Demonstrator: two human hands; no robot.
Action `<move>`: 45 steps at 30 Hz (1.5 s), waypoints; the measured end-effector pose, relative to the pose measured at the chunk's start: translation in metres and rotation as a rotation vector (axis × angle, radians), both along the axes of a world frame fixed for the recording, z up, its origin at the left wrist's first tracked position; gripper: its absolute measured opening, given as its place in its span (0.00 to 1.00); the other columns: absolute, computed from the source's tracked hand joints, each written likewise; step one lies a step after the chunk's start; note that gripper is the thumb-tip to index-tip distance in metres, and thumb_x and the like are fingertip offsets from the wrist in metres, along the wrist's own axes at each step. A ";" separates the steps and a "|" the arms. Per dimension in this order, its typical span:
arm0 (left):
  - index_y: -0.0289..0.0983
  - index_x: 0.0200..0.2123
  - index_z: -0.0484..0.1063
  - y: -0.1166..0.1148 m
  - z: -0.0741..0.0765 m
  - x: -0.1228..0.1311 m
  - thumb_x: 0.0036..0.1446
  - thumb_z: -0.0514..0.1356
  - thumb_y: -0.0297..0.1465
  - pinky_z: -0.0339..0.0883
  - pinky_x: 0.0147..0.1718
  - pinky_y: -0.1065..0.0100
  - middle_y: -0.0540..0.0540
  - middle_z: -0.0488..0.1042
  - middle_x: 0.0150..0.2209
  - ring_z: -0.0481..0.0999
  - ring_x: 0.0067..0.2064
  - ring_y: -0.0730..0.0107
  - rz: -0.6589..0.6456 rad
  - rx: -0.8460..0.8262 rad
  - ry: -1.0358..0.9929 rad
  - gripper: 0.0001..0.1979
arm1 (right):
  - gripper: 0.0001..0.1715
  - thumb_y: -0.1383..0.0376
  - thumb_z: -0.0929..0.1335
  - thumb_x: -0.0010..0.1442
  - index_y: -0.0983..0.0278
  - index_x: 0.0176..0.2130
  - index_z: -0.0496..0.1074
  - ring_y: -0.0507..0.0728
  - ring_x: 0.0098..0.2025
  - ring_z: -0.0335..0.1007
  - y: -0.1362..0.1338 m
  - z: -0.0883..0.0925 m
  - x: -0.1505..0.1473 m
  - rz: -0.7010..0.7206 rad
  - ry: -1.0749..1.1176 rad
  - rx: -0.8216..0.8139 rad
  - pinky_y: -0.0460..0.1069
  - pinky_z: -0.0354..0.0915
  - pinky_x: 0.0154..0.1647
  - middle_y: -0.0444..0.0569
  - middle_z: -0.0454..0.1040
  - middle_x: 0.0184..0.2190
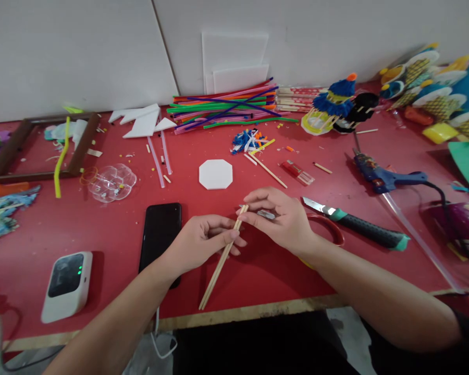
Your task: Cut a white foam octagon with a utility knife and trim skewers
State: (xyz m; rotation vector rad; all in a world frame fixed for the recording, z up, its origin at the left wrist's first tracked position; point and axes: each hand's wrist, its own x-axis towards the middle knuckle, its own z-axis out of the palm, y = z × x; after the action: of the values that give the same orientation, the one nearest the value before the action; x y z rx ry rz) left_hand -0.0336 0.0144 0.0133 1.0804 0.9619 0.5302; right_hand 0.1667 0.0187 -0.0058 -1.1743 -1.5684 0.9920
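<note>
A few thin wooden sticks, like chopsticks, are held together at a slant above the red table's front edge. My left hand is closed round their middle, thumb on top. At their upper end, my right hand pinches the tips between thumb and fingers. Beneath the right hand lies a pair of scissors, its red handle loop showing by the wrist and its blades partly hidden. A white octagonal piece lies flat beyond the hands. Just right of them rests a utility knife with its blade out.
A black phone and a white device lie to the left. A blue glue gun with its cord is at right. Pipe cleaners, a brown frame and pompom figures stand or lie along the back.
</note>
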 end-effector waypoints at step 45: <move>0.37 0.37 0.71 0.005 -0.004 -0.006 0.57 0.65 0.42 0.74 0.34 0.67 0.45 0.82 0.33 0.81 0.32 0.69 0.200 0.029 0.071 0.14 | 0.23 0.49 0.64 0.65 0.53 0.55 0.74 0.67 0.49 0.77 -0.012 0.024 0.136 -0.277 -0.847 0.309 0.61 0.71 0.49 0.54 0.80 0.49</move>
State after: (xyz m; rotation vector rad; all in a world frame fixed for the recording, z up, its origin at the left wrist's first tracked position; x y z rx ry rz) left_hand -0.0400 0.0191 0.0091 1.0404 1.1351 0.6741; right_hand 0.3024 0.0066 0.0186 -1.6303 -2.0171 0.0232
